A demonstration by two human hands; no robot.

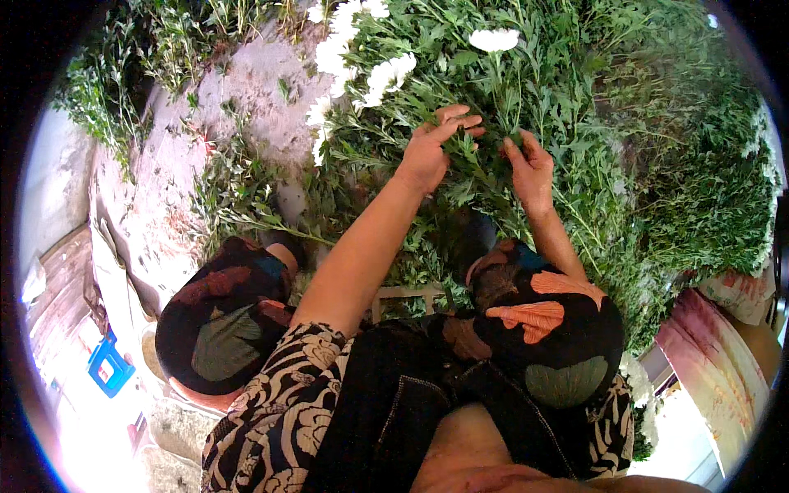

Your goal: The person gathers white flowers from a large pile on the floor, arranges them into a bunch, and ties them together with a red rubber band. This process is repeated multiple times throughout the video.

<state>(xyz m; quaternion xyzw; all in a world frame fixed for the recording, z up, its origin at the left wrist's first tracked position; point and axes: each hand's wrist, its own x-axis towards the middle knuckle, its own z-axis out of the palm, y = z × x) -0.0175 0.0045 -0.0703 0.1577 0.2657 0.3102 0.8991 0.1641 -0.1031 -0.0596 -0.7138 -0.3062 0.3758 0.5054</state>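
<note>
Among leafy green chrysanthemum stems, my left hand [429, 146] reaches in with its fingers bent and partly spread. Foliage touches the fingers, and whether they grip a stem cannot be made out. To its right, the thumb and forefinger of my right hand [531, 165] pinch a bit of greenery [513, 140], its full length lost among the leaves. Above both hands a single white chrysanthemum bloom [494, 40] stands out from the foliage. More white chrysanthemum blooms [387, 80] cluster to the upper left of my left hand.
A thick bank of green stems [696, 197] covers the right side. Leaves litter the pale ground [265, 86] at the upper left, near another heap of stems [111, 92]. A blue plastic object [111, 365] lies at lower left; a stained cloth or sheet [715, 357] hangs at lower right.
</note>
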